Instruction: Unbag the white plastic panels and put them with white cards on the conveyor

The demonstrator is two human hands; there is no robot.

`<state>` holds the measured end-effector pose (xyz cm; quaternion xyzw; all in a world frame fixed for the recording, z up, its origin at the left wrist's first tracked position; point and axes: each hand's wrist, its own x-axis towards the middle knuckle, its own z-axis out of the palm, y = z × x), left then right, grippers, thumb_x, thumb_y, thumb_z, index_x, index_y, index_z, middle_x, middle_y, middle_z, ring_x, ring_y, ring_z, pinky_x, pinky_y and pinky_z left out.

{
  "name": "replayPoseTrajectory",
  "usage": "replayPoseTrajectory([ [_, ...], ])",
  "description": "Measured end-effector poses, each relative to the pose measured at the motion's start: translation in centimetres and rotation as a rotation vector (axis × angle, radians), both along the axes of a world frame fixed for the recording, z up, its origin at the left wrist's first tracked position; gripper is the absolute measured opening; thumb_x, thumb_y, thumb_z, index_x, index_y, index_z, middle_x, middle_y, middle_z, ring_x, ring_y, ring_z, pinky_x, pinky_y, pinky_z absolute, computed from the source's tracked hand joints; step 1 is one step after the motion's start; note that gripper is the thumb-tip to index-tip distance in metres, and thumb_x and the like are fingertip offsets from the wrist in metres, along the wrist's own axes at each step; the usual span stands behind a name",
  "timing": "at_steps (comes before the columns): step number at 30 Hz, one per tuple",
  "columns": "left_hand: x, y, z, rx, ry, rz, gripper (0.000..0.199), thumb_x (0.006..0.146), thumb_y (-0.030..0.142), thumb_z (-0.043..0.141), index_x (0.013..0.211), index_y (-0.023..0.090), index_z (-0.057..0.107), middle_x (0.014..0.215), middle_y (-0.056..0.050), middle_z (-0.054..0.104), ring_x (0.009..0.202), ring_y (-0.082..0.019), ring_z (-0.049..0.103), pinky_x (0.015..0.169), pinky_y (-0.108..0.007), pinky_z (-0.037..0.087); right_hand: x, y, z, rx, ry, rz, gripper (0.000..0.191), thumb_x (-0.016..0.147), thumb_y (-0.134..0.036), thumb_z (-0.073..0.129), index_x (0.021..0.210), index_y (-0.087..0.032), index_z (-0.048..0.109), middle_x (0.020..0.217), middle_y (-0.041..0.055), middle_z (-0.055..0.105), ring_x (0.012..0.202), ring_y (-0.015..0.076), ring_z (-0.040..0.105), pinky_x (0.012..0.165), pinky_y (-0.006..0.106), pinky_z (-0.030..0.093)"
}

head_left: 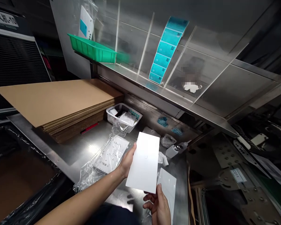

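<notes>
A flat white rectangular panel [144, 162] is tilted toward me above the steel bench, with a faint small round mark near its middle. My left hand [128, 161] grips its left edge, the fingers hidden behind it. At its lower right corner is my right hand [158, 203], thumb on the edge and curled fingers partly below and behind. A second white panel [169, 190] lies on the bench beyond the right hand. Left of the held panel, a white plate with small holes [113, 153] lies in clear plastic wrapping [89, 173].
Stacked brown cardboard sheets [67, 103] occupy the bench's left, beside a red pen-like object [89, 128]. A clear plastic bin [111, 118] and a small bottle [172, 151] stand behind. Above is a shelf with a green tray [93, 51] and blue labels [164, 54].
</notes>
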<state>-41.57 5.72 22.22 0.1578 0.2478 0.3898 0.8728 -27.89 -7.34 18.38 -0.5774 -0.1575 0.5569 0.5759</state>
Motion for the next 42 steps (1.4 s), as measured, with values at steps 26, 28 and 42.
replayPoseTrajectory([
  [26,0.3,0.1,-1.3,0.07,0.236,0.151,0.052,0.079,0.057,0.051,0.109,0.016,0.06,0.086,-0.008,0.07,0.075,-0.023,0.066,0.066,-0.031,0.053,2.1,3.4,1.6,0.004,-0.356,-0.033,0.051,0.075,-0.051,0.062,0.115,-0.022,0.054,0.108,0.007,0.062,0.097,0.0198,0.057,0.062,0.023,0.05],
  [28,0.6,-0.5,-1.1,0.153,0.261,0.151,0.052,0.08,0.058,0.049,0.111,0.017,0.06,0.09,-0.008,0.07,0.079,-0.023,0.066,0.069,-0.031,0.052,2.0,5.5,2.8,0.057,-0.355,0.036,0.053,0.072,-0.049,0.065,0.116,-0.021,0.053,0.11,0.0077,0.062,0.098,0.0217,0.059,0.066,0.025,0.051],
  [42,1.0,-2.3,-0.1,0.336,0.355,0.256,0.043,0.086,0.05,0.045,0.111,0.018,0.06,0.095,-0.006,0.069,0.088,-0.022,0.063,0.079,-0.031,0.048,0.2,7.9,3.3,0.234,-0.305,0.23,0.066,0.065,-0.033,0.075,0.122,-0.017,0.047,0.11,0.0089,0.064,0.097,0.025,0.061,0.085,0.039,0.049],
])
